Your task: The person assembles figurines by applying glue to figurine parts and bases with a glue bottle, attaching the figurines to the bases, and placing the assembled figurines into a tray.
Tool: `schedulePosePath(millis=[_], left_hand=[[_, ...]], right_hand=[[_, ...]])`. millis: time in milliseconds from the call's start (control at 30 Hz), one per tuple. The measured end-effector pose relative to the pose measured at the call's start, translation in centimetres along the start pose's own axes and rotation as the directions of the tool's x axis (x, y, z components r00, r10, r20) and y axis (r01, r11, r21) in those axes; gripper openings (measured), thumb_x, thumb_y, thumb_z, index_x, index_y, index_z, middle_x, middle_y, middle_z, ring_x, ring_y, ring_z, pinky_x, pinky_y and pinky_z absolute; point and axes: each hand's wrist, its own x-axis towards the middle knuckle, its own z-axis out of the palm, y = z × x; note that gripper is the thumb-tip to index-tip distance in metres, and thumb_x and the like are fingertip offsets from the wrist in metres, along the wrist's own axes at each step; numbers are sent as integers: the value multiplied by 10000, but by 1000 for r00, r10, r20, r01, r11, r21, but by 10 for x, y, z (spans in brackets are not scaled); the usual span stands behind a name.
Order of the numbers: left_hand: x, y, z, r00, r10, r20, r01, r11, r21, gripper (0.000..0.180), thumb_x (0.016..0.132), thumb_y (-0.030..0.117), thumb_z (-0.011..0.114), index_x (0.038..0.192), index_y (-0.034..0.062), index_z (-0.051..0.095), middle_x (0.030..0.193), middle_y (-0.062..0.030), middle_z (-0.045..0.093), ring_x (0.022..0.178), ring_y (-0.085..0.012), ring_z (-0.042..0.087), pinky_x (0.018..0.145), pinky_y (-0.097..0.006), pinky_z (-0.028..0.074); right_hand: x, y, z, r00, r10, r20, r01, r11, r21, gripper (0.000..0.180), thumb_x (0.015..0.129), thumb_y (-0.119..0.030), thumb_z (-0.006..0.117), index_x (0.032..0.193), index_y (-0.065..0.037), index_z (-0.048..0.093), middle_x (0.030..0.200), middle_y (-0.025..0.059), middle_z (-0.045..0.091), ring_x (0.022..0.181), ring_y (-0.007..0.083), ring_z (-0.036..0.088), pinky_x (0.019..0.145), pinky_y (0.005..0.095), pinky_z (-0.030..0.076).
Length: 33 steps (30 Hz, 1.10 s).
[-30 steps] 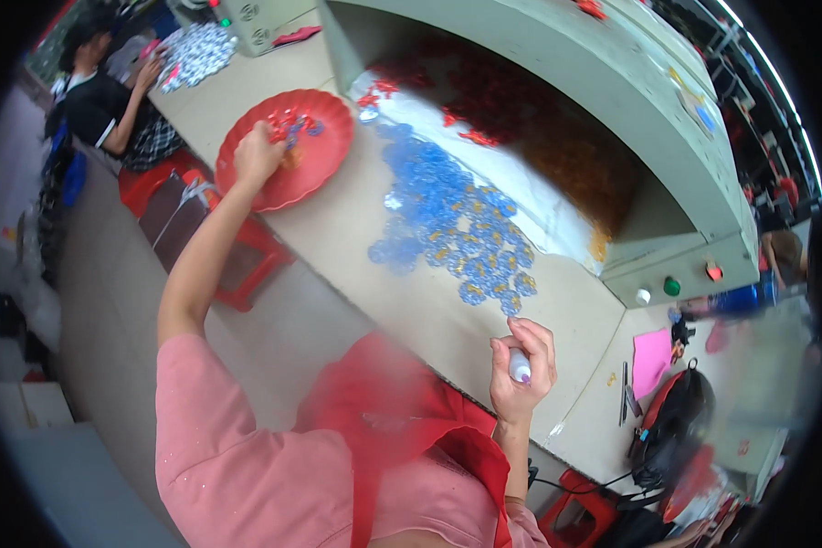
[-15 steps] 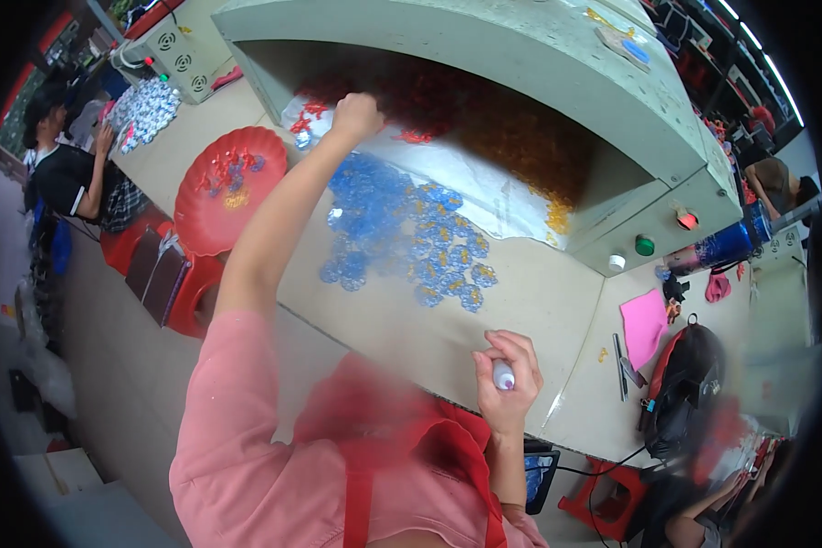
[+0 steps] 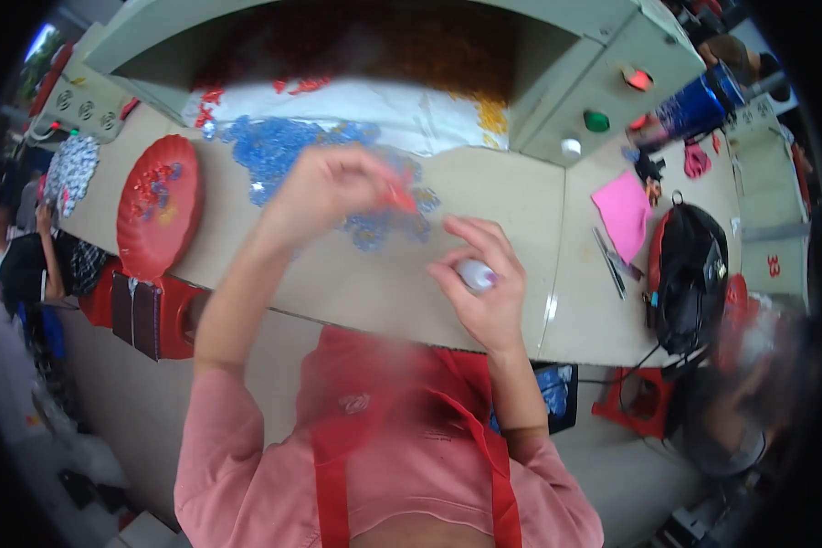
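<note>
My left hand is over the table with its fingertips closed on a small red plastic piece, blurred by motion. Below and behind it lies a spread of clear blue pieces, some with yellow parts on them. Close by on the right, my right hand wraps round a small white bottle with a purple tip. Its thumb and forefinger reach toward the red piece, apart from it. Loose red pieces and yellow pieces lie on white cloth inside the open-fronted cabinet.
The pale green cabinet spans the back of the table. A red scalloped tray with small pieces stands at left. On the right are a pink cloth, tweezers and a black bag. A co-worker sits far left.
My left hand has come back from the cabinet toward my right hand, bringing a red piece. My right hand has risen slightly with the bottle. The whole view has shifted.
</note>
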Motion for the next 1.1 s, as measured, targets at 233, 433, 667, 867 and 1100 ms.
schedulePosePath(millis=[233,433,667,867,1100], left_hand=[[-31,-36,47,983,-167,72,180,842,-508,195,786,4,554,975,-24,594,1001,-105,581,803,-154,592,726,-249,500],[-34,-76,63,995,78,-66,-97,923,-372,214,854,48,493,1047,-32,541,1059,-152,553,959,-244,575,772,-301,516],[-37,-55,69,970,-242,-31,97,502,-859,311,887,110,475,1163,-29,438,1040,-164,555,1017,-318,547,804,-319,522],[-46,-38,77,965,-173,-197,-26,682,-730,332,842,63,542,1154,-7,453,976,-105,587,965,-266,578,806,-322,496],[-53,-37,79,944,-78,-321,-131,803,-582,331,836,46,537,1158,16,468,1020,-180,570,892,-290,608,743,-287,525]], right_hand=[[-14,15,-2,945,304,122,-328,885,329,224,726,-4,660,940,18,594,793,88,605,646,124,597,559,223,485],[-17,7,-4,789,529,314,-611,615,499,224,755,-26,646,944,43,549,793,74,593,613,112,578,527,217,478],[-31,-1,-33,973,189,130,-179,980,-83,443,744,95,524,1135,24,328,939,123,539,716,148,576,630,228,466],[-40,-32,-34,988,-150,37,153,981,-115,336,729,-26,585,1021,59,442,836,159,556,629,152,542,569,253,453],[-34,-45,-28,916,-398,52,399,891,-215,326,589,1,640,903,4,551,613,59,570,423,163,508,397,244,392]])
